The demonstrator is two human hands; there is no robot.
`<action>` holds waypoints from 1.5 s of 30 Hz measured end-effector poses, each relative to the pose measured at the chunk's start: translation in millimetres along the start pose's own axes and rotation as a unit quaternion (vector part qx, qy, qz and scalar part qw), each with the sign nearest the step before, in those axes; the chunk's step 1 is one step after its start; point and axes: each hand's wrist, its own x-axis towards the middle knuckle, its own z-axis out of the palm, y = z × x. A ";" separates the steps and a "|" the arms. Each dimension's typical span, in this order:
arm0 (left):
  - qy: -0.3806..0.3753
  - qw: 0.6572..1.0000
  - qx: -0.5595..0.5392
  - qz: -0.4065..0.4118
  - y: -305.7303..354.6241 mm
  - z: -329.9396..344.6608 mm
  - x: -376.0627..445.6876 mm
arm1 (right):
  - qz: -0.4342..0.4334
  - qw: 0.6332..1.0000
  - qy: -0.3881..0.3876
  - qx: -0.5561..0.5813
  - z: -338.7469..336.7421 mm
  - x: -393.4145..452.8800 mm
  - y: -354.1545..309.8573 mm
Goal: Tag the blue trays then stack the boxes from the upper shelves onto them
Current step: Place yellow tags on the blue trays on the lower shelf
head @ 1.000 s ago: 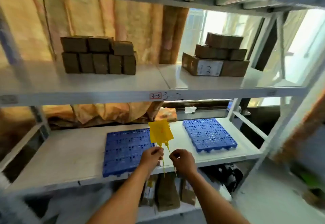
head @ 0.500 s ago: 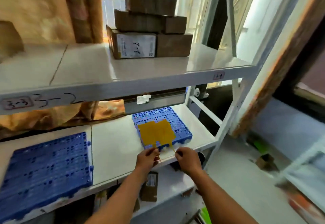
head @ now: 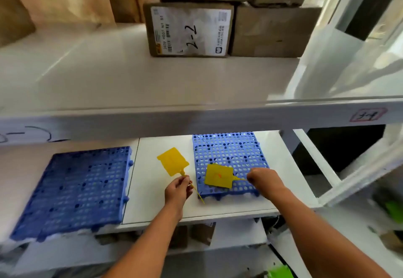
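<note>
Two perforated blue trays lie on the lower shelf: the left tray [head: 78,190] and the right tray [head: 229,155]. My left hand [head: 177,190] pinches the stem of a yellow tag [head: 173,162], held upright over the bare shelf between the trays. My right hand [head: 260,178] grips the thin tail of a second yellow tag [head: 218,176], which lies flat on the front of the right tray. Stacked brown cardboard boxes [head: 270,31] sit on the upper shelf, one with a white label marked "2-2" [head: 189,31].
The upper shelf's white front beam [head: 196,117] crosses the view above the trays. A white upright and diagonal brace [head: 314,164] stand at the right. More boxes [head: 201,233] sit on the shelf below. Another brown box [head: 13,16] shows at far left.
The two tags, held together in front of me before, are now separated. My right hand has brought one onto the right tray. My view has moved closer to the shelves.
</note>
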 end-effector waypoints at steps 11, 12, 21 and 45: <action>0.039 0.998 -0.030 0.025 1.3 0.6 -35.2 | -0.074 0.996 0.018 -0.046 -8.9 7.5 20.8; 0.039 0.998 -0.028 0.027 1.4 1.0 -38.0 | -0.073 0.996 0.025 -0.046 -7.8 8.5 21.2; 0.033 0.998 -0.022 0.051 8.6 -11.8 -42.7 | -0.075 0.997 0.028 -0.021 1.3 18.1 22.4; 0.126 0.975 -0.125 0.130 109.3 -134.1 -105.2 | -0.349 0.902 0.063 0.246 -195.5 -19.9 -275.0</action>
